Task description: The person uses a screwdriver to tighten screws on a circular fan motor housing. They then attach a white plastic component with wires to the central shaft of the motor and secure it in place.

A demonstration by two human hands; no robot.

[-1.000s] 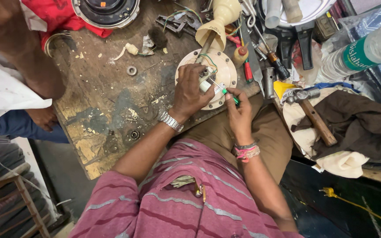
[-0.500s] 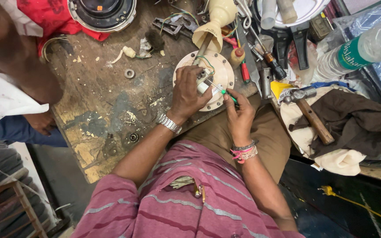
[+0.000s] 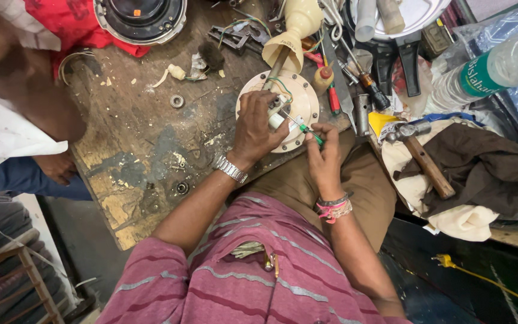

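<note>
Grip first: the left hand (image 3: pixel 258 126) clamps the cream round motor plate (image 3: pixel 280 111) flat against the tabletop (image 3: pixel 145 150), while the right hand (image 3: pixel 325 157) pinches a thin green-handled screwdriver (image 3: pixel 304 127), its tip on the plate just under the left fingers. Steady downward pressure and an upright tool would probably serve best (the painted metal looks smooth, the scarred wood beneath it rough).

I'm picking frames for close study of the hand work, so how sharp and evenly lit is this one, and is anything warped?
Head view: the left hand, the right hand with its green-handled screwdriver and the cream round housing are sharp and evenly lit; soft shadows only, slight shine on the plastic bottle. Wide-lens stretch shows at the edges, where another person's arm looks blurred and oversized.
</note>
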